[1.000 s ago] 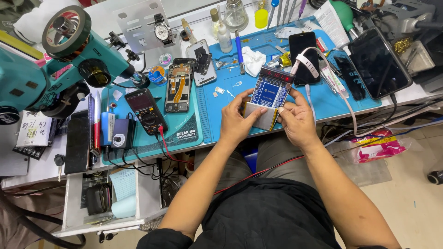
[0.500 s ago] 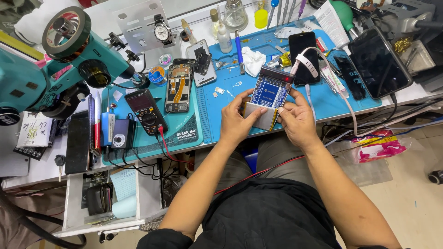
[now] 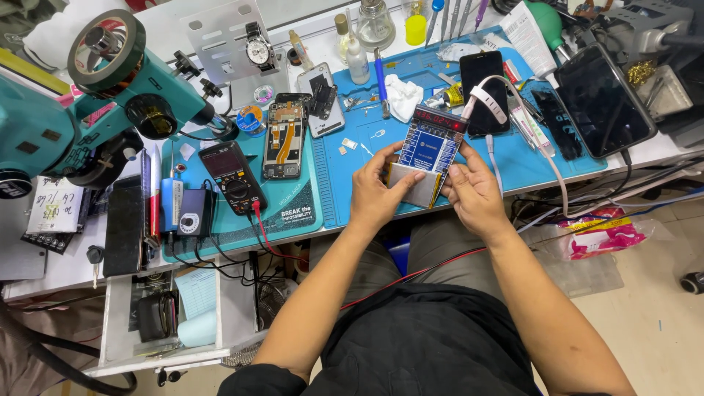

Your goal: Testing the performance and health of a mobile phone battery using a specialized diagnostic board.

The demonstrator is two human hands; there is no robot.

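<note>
1. A flat silver rectangular battery pack (image 3: pixel 414 183) is lying at the near edge of a blue silicone work mat (image 3: pixel 367 139), directly below a blue rectangular tester board with a red digit display (image 3: pixel 429 139), and appears to be touching that board's lower edge.
2. The left hand (image 3: pixel 375 192) is curling around the pack's left end, thumb lying across its top face, fingers closed on it.
3. The right hand (image 3: pixel 473 192) is gripping the pack's right end, fingers partly bent and pressing along its edge and the board's lower corner.
4. Just beyond the board, a black smartphone (image 3: pixel 484 88) is lying face up, with a white cable (image 3: pixel 513 110) crossing it and running down off the bench.
5. To the left, an opened phone with exposed orange innards (image 3: pixel 284 139) is lying beside a black handheld multimeter with a round dial (image 3: pixel 231 176) on a teal mat.
6. Further left, a teal microscope arm with a black ring eyepiece (image 3: pixel 110 51) is hanging over the bench.
7. At the far right, a dark tablet (image 3: pixel 603 103) is resting tilted near the bench corner.
8. The white workbench (image 3: pixel 59 271) is crowded with small bottles, tools and cables; an open drawer (image 3: pixel 169 315) is sticking out beneath it on the left.
9. Below, pale floor tiles (image 3: pixel 660 323) are showing, with a pink and clear plastic bag (image 3: pixel 609 235) hanging off the bench edge.
</note>
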